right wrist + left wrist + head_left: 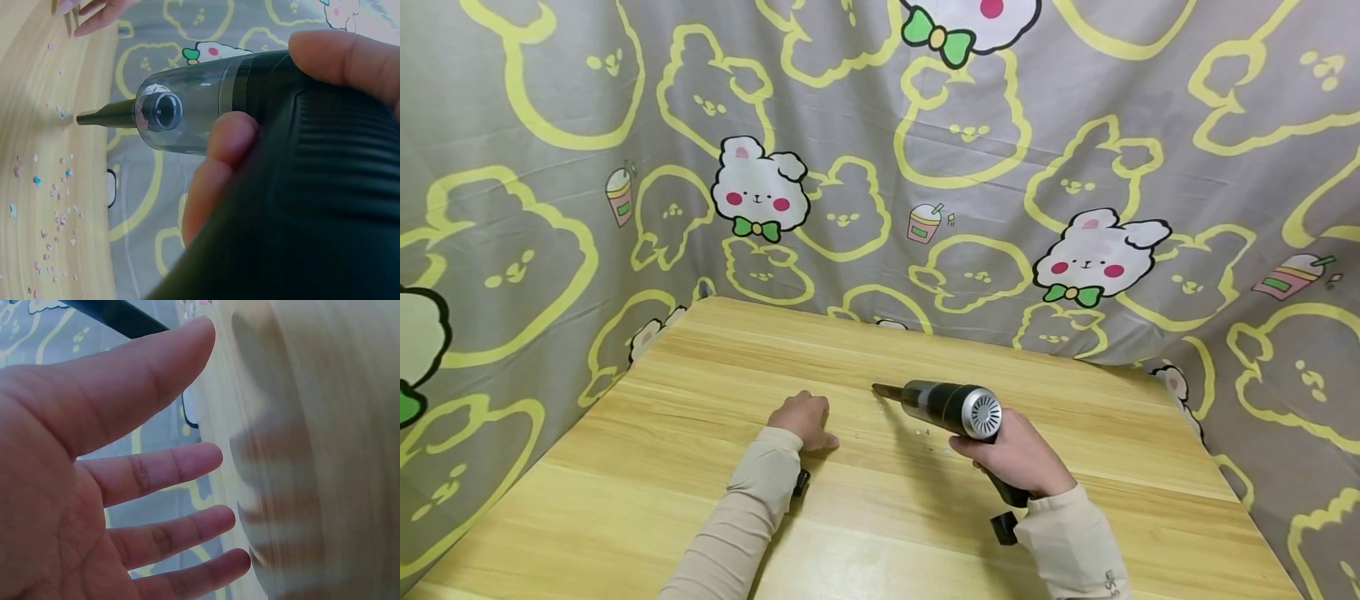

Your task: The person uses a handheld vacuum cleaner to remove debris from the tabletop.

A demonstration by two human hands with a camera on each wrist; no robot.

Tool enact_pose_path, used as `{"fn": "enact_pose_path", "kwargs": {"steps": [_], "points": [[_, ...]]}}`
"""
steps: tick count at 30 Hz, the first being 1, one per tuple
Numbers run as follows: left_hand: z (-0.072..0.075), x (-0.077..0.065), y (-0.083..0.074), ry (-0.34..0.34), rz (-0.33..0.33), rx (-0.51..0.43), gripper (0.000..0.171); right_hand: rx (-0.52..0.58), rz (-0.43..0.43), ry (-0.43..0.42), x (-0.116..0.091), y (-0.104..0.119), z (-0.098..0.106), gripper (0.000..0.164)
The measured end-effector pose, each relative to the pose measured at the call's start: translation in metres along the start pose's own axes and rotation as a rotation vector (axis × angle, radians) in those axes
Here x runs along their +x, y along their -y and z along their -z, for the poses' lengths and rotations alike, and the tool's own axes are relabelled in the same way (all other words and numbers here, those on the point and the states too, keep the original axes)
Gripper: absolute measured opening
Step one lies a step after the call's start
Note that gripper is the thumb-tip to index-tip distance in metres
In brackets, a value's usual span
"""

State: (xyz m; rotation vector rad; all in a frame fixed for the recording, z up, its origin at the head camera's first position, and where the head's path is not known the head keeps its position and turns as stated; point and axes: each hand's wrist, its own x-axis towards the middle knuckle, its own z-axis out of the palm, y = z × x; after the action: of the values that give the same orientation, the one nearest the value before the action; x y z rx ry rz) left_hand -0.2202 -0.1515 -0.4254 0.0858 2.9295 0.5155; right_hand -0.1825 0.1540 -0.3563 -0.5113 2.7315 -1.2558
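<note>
My right hand [1018,454] grips the handle of a black handheld vacuum cleaner [946,404] with a clear dust cup [197,103]. Its flat narrow nozzle [106,117] points left and down, close over the wooden table [820,517]. Small pink, white and blue scraps [59,219] lie scattered on the wood around the nozzle, and a few pink bits show inside the cup. To the left of the nozzle, my left hand [803,419] holds nothing. In the left wrist view its fingers [181,465] are extended, fingertips right at the tabletop.
A grey curtain [850,125] printed with yellow outlines and white bunnies hangs behind the table and along both sides. Black wrist-camera mounts stick out at the left sleeve [760,475] and the right sleeve [1075,542].
</note>
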Motion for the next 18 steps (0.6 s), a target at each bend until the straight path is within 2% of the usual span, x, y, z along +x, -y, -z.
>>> {"fn": "enact_pose_path", "kwargs": {"steps": [18], "points": [[0.0064,-0.0038,0.0028,0.009,0.013,-0.028,0.055,-0.043,0.027,0.015,-0.0005,0.0005,0.0015,0.039]]}}
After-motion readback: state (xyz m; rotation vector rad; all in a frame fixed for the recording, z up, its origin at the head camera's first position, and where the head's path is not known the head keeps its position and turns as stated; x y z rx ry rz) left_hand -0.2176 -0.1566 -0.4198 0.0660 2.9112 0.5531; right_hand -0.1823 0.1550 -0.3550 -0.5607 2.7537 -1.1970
